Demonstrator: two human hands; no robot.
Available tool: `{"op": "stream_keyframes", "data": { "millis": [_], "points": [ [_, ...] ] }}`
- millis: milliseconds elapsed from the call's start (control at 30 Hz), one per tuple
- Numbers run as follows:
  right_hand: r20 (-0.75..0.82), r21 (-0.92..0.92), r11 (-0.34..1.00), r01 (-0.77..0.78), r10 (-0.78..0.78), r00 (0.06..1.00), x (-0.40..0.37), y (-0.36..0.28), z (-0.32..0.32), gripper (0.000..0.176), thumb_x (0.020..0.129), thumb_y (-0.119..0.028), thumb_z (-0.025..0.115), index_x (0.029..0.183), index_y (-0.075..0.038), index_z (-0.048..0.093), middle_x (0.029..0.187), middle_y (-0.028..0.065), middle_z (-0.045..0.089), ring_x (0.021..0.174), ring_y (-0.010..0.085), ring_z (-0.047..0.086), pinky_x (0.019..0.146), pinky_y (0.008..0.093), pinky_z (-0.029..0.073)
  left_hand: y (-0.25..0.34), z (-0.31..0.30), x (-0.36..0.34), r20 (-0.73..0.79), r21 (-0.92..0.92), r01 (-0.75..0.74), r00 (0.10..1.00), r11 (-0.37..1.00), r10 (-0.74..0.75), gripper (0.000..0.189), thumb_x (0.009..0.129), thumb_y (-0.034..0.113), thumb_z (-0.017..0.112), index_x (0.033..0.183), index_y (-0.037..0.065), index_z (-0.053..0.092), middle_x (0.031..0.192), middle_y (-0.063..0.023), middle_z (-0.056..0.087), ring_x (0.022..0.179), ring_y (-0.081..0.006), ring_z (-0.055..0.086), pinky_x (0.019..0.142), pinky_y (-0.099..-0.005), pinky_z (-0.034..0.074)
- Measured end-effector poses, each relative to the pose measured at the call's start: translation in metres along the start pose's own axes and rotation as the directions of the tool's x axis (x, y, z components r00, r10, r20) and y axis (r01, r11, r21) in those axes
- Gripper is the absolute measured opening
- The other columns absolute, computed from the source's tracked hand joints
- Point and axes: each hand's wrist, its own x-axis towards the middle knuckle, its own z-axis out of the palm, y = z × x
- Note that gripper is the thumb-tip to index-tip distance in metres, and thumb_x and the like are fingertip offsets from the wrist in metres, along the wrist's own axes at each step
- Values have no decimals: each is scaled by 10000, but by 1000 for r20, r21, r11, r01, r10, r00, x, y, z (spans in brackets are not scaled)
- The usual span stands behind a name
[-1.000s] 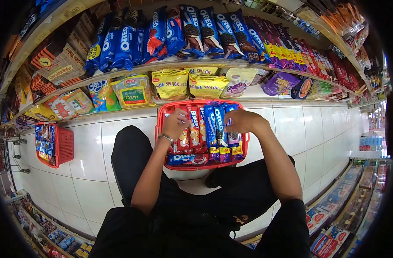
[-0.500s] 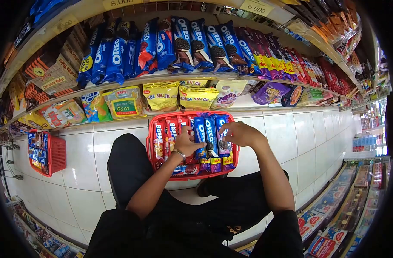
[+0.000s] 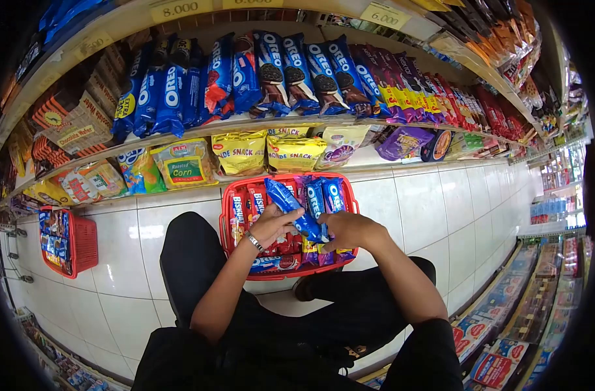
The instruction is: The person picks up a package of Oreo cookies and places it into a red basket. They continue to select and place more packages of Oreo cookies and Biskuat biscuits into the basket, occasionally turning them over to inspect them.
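Observation:
A blue Oreo pack (image 3: 285, 197) lies at a slant above the red basket (image 3: 224, 212), raised off the packs under it. My left hand (image 3: 273, 228) is closed around its middle, thumb on top. At the pack's lower end, my right hand (image 3: 353, 231) has its fingers closed on the wrapper. Inside the basket, red Biskuat packs (image 3: 237, 210) stand in a row on the left. More Oreo packs (image 3: 315, 195) are on the right, with small purple-and-yellow packs (image 3: 310, 250) below them. One more blue pack (image 3: 266, 264) lies along the near side.
Ahead, a shelf holds a row of Oreo packs (image 3: 269, 72) and chocolate wafer boxes (image 3: 72, 120). Yellow snack bags (image 3: 240, 153) sit on the low shelf behind the basket. A second red basket (image 3: 84, 242) with packs stands on the tiled floor at left. My knees flank the near basket.
My left hand has lifted an Oreo pack out of the row and tilted it. My right hand has come down and inward from the right-hand packs to its lower end.

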Motion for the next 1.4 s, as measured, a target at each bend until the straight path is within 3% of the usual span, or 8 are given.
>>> {"op": "stream_keyframes", "data": {
  "millis": [233,367,633,767,1000,1233,1300,1400],
  "points": [
    [-34,-46,998,-48,47,998,1,-7,12,477,831,-405,683,1088,-6,629,961,206,677,933,373,653,826,446,508,-5,2,5,-119,-37,42,992,998,-46,260,908,232,675,1075,53,587,1004,-62,642,919,-169,650,769,-360,557],
    [-49,-73,996,-51,47,998,3,-8,20,503,828,-451,676,1056,-5,631,960,209,673,936,386,645,825,466,499,-7,5,5,-168,-153,-19,986,988,-7,320,929,293,641,1137,79,526,1068,-104,638,1013,-240,641,859,-404,532],
    [-21,-48,995,-84,83,996,-5,-21,18,490,844,-406,675,1080,18,613,941,232,679,927,399,658,828,475,513,-7,-2,9,-90,-233,-21,996,972,0,379,954,398,564,1174,94,515,1142,-141,629,1094,-297,616,945,-457,510],
    [-69,-34,998,-50,47,997,-4,-18,23,505,853,-430,657,1077,21,610,939,236,676,924,389,661,820,476,515,-11,-1,8,40,-381,-28,998,924,46,437,969,441,507,1213,78,505,1263,-153,565,1228,-309,518,1050,-484,416],
    [-282,36,998,-59,67,957,7,-23,38,555,857,-446,640,1142,26,574,977,235,667,956,387,649,851,485,497,-1,15,1,72,-476,-104,985,873,157,391,980,387,513,1209,72,545,1257,-103,581,1285,-298,463,1087,-451,360],
    [-345,58,993,-98,112,932,2,-24,39,638,705,-385,788,1123,33,546,980,232,663,939,380,649,815,454,516,13,-5,-1,-69,-477,-268,961,837,268,318,983,330,525,1170,76,561,1211,-106,603,1272,-275,481,1076,-472,381],
    [-334,59,996,-63,79,939,5,-25,39,641,697,-392,791,1112,34,555,937,231,667,924,379,650,812,454,516,19,-3,-6,-62,-505,-246,966,827,249,304,971,332,545,1153,89,569,1176,-89,616,1159,-258,554,1009,-478,440],
    [-372,98,994,56,-15,928,-3,-39,28,595,682,-461,797,1048,-21,635,949,212,674,904,364,654,801,446,498,9,-10,-2,-39,-589,-161,984,792,172,274,950,279,576,1116,61,572,1078,-102,640,995,-212,619,886,-355,512]
  ]
}}
